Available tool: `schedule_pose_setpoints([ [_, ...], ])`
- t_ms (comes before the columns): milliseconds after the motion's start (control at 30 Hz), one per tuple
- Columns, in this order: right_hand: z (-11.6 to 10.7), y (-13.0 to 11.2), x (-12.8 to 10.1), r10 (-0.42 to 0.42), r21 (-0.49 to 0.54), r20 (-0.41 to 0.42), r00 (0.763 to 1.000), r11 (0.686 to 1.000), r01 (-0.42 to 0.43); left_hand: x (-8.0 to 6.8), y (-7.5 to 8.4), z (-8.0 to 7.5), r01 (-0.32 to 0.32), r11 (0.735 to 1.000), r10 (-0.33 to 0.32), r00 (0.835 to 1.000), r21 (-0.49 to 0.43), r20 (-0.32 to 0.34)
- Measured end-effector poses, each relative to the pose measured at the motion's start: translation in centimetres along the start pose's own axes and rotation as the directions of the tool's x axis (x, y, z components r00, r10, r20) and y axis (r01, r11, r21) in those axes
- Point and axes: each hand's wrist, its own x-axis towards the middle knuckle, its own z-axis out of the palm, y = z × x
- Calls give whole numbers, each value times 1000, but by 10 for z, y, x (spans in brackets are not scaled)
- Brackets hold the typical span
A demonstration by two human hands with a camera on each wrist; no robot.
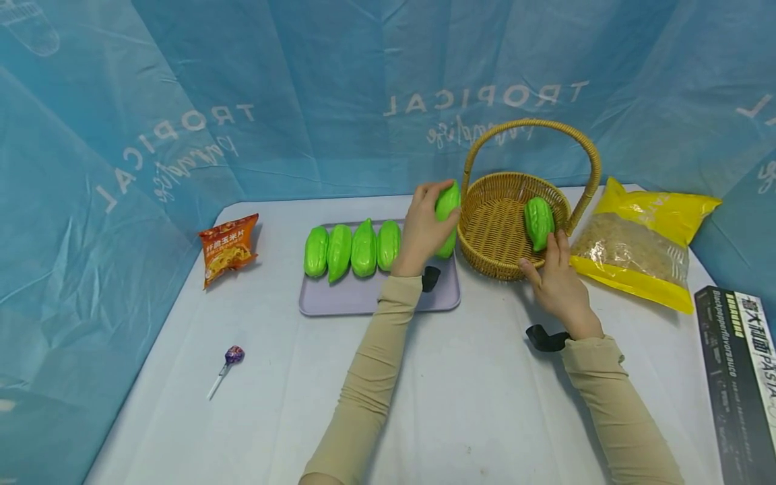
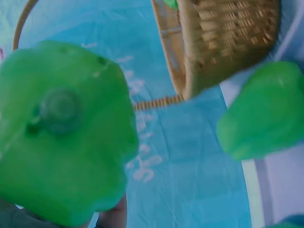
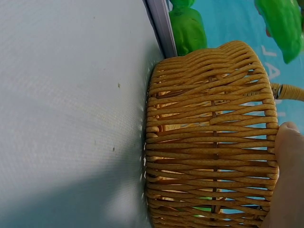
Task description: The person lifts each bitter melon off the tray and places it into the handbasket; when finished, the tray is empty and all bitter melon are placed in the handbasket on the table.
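Near the middle of the head view, my left hand (image 1: 422,225) grasps a green gourd (image 1: 447,214), fingers curled round it, held off the tray (image 1: 339,303) and just left of the basket (image 1: 491,259) rim. My right hand (image 1: 554,279) rests against the basket's near right wall, fingers straight and relaxed along the weave, gripping nothing.

My left wrist view fills its left half with the blunt end of the held gourd (image 2: 64,152), a detail the head view hides; another gourd (image 2: 266,111) and the basket wall (image 2: 228,38) sit at the right and top, blurred. My right wrist view shows the basket's woven side (image 3: 211,137) standing flat on the white cloth (image 3: 71,114), my fingertip (image 3: 287,175) touching it at lower right, and the tray edge (image 3: 161,26) just beside the basket at the top.

One gourd (image 1: 539,222) lies inside the basket against its right wall. Four gourds (image 1: 351,249) lie side by side on the tray's far half; its near half is bare.

At centre bottom of the head view, open cloth lies between my forearms. A yellow bag (image 1: 642,246) sits near the basket's right side, a black box (image 1: 736,377) at the right edge. A snack packet (image 1: 229,248) and a lollipop (image 1: 227,364) lie left, well apart from the tray.
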Motion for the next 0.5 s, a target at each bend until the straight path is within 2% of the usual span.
schedule_pose_setpoints([
  [267, 0, 0, 1, 0, -3, 8, 1000, 1000, 0, 0, 19, 13, -42, 999, 41, 996, 6, 77],
  [500, 1, 1, 2, -1, -6, -6, 1000, 1000, 1, 9, 34, 27, -102, 990, 84, 980, 93, 178],
])
